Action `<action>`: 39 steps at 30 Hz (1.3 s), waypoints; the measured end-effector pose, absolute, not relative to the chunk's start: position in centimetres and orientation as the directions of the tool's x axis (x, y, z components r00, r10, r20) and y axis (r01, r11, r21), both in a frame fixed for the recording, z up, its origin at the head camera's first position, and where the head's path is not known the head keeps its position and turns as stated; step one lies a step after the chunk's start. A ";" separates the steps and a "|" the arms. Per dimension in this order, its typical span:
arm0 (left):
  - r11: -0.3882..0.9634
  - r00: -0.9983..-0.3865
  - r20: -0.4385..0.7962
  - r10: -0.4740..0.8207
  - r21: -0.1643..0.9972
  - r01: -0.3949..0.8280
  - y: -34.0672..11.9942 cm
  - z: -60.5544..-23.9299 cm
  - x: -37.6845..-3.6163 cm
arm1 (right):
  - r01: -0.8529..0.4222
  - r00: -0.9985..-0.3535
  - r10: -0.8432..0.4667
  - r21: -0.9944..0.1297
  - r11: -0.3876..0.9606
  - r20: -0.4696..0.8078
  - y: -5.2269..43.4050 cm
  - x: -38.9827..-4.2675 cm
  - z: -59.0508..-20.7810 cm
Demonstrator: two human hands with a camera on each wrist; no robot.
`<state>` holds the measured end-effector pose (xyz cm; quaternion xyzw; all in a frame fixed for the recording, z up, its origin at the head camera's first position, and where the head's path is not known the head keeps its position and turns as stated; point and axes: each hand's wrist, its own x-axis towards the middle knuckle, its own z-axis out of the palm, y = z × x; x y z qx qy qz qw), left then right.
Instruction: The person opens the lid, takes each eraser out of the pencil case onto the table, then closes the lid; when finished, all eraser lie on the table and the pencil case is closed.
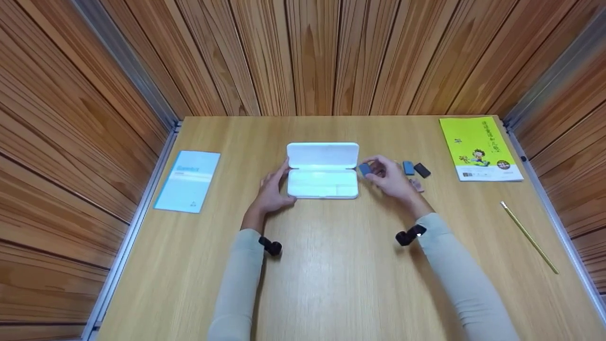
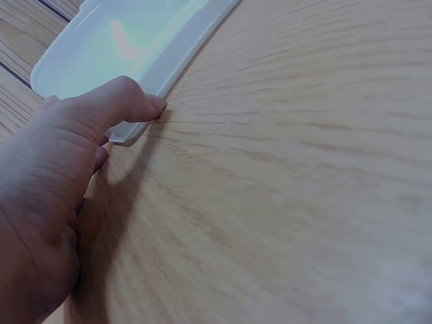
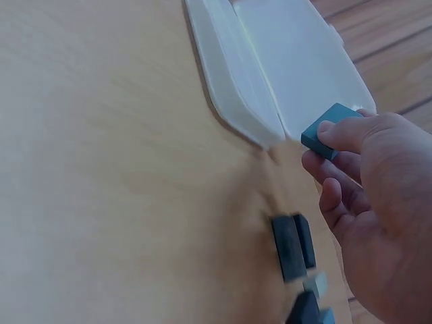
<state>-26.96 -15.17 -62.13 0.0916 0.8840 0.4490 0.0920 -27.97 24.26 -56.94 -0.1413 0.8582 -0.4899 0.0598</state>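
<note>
An open white pencil case [image 1: 312,184] lies on the table, its lid [image 1: 324,155] raised at the back. At the case's left end, my left hand [image 1: 272,193] grips it, the thumb at the front corner and the fingers along the side. Just off the right end, my right hand [image 1: 392,180] pinches a small blue eraser [image 3: 331,128] between thumb and fingers, above the table. Behind that hand lie another blue block [image 1: 408,167], a dark block [image 1: 422,170] and a pale pinkish piece [image 1: 416,184], partly covered by the wrist in the head view.
A light blue booklet [image 1: 187,182] lies at the left of the table [image 1: 322,284]. Toward the back right is a yellow-green book [image 1: 480,147], with a gold pencil [image 1: 530,238] in front of it. Wood-panelled walls [image 1: 312,57] close in the back and sides.
</note>
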 end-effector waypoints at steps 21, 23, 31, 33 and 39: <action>0.569 -0.968 -0.079 0.238 0.819 0.073 -15.3 -62.1 -26.9 | -0.049 -0.992 -0.128 -0.859 0.510 -0.019 34.8 -26.3 -56.9; 0.571 -0.968 -0.082 0.238 0.818 0.071 -15.2 -62.2 -26.8 | -0.036 -0.994 -0.111 -0.858 0.512 -0.024 35.7 -26.1 -57.1; 0.564 -0.966 -0.067 0.249 0.821 0.088 -15.3 -62.2 -26.8 | 0.008 -0.997 -0.061 -0.844 0.536 -0.048 38.6 -24.8 -57.7; 0.564 -0.965 -0.052 0.258 0.819 0.107 -15.3 -62.3 -26.8 | 0.008 -0.998 -0.050 -0.841 0.541 -0.041 39.2 -24.5 -57.8; 0.562 -0.961 -0.035 0.273 0.817 0.130 -15.3 -62.3 -27.0 | -0.014 -0.998 -0.053 -0.822 0.570 -0.020 40.3 -23.8 -58.5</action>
